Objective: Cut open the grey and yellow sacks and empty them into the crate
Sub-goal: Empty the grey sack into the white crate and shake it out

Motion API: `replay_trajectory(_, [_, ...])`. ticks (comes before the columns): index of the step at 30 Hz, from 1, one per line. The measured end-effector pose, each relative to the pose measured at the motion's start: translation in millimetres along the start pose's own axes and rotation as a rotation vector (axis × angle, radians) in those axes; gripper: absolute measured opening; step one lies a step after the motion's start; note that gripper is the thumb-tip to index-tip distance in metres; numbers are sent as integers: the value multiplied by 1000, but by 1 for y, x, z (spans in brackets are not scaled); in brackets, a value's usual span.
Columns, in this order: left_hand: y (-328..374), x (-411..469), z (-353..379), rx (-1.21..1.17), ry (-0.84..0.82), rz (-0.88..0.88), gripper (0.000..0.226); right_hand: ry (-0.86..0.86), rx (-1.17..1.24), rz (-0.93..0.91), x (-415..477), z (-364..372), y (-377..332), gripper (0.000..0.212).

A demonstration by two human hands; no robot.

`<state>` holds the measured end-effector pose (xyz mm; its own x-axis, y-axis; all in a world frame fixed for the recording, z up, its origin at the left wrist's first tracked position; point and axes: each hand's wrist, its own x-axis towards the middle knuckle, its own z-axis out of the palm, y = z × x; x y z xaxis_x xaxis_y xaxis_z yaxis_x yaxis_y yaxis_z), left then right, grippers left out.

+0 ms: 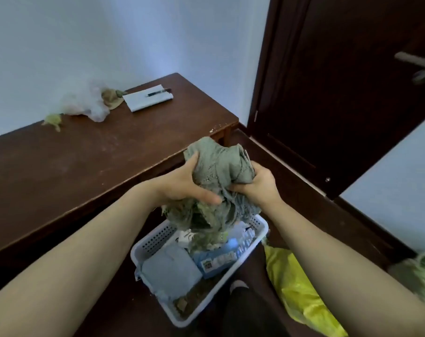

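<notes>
A dark wooden table (85, 161) fills the left side against the pale wall, and a dark door (340, 93) with a metal handle (416, 60) stands at the far right. On the floor, near and centre, sits a white perforated crate (155, 237), which holds a grey-blue packet (170, 271) and a blue-and-white packet (221, 259). Just right of the crate lies the yellow sack (296, 288), crumpled on the floor, and a greenish woven sack (423, 276) shows at the right edge. The grey sack (221, 164) is held up over the crate's far end, bunched, its frayed lower end hanging down toward the contents. The left hand (182, 183) grips its left side, fingers curled behind and thumb laid across the front; the right hand (257, 183) clutches its right side with the fingers closed into the cloth. Far on the table lie a clear plastic bag (85, 103), a folded white paper (147, 98) and, on top of it, a pen (158, 92).
</notes>
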<state>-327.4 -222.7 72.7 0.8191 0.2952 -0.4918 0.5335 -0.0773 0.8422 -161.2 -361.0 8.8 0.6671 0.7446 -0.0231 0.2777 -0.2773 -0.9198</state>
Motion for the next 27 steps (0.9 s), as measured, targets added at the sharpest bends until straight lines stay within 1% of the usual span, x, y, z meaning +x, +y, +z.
replay_trajectory(1, [-5, -3, 4, 159, 31, -5, 155, 49, 27, 42, -11, -1, 1, 47])
replay_trajectory(2, [-11, -7, 9, 302, 96, -4, 158, 96, 76, 89, -23, -2, 1, 46])
replay_trajectory(3, [-17, -9, 14, 394, 174, -6, 159, 135, 152, 144, -36, -3, 1, 44])
replay_trajectory(4, [-23, -12, 20, 407, 230, -7, 160, 156, 246, 202, -50, -5, 0, 43])
replay_trajectory(5, [-28, -14, 26, 333, 245, 1, 161, 155, 343, 253, -64, -9, -2, 41])
replay_trajectory(6, [-31, -14, 33, 196, 214, 12, 162, 128, 430, 295, -78, -15, -4, 39])
replay_trajectory(8, [-32, -13, 49, -99, 70, -6, 165, 59, 556, 383, -108, -30, -8, 39])
replay_trajectory(10, [-27, -12, 70, -248, -96, -33, 164, 56, 662, 470, -137, -46, -6, 41])
replay_trajectory(12, [-20, -11, 102, -296, -215, -19, 149, 91, 809, 521, -167, -63, 1, 40])
replay_trajectory(14, [-12, -10, 137, -269, -257, 41, 119, 134, 913, 563, -194, -83, 8, 44])
replay_trajectory(16, [-1, -8, 171, -214, -209, 87, 94, 182, 905, 596, -218, -108, 13, 54])
replay_trajectory(17, [4, -5, 189, -204, -158, 104, 83, 232, 843, 617, -230, -121, 17, 56])
replay_trajectory(18, [8, -1, 207, -196, -108, 120, 71, 301, 765, 635, -242, -135, 21, 54])
replay_trajectory(19, [13, 3, 228, -182, -75, 135, 59, 372, 704, 647, -256, -149, 27, 47])
replay_trajectory(20, [19, 6, 251, -158, -62, 143, 53, 434, 677, 655, -272, -164, 34, 38])
replay_trajectory(22, [33, 10, 304, -124, -77, 156, 51, 569, 683, 668, -309, -198, 54, 32])
replay_trajectory(24, [48, 13, 364, -123, -90, 167, 53, 698, 707, 674, -358, -237, 79, 33])
replay_trajectory(27, [70, 17, 462, -106, -121, 153, 65, 875, 695, 661, -439, -293, 114, 38])
